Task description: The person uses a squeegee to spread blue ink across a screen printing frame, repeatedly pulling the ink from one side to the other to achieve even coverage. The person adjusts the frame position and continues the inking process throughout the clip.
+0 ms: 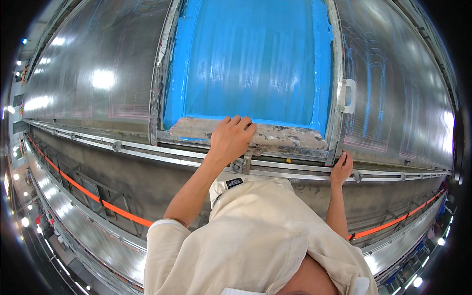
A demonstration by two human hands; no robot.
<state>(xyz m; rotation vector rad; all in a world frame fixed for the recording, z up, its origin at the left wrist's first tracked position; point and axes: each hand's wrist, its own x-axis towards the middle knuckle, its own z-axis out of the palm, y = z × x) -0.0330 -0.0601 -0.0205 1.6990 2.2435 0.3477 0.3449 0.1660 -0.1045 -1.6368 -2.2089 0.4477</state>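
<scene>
A screen printing frame [156, 93] with metal sides lies on the long table, its mesh covered in bright blue ink [250, 59]. Along its near end rests a long, paint-stained wooden squeegee [290, 136]. My left hand [232, 140] is closed over the top of this squeegee, left of its middle, with the fingers bent across its far side. At the near right corner of the frame, beside the metal rail, is my right hand [342, 168]. Its fingers are curled together, and what lies between them is hidden. A white handle [349, 96] stands out from the frame's right side.
A shiny table surface [98, 64] stretches left and right of the frame, with blue and pink line marks on the right. Metal rails [132, 147] run along its near edge. Behind me are an orange strip [123, 213] and another long table [88, 211].
</scene>
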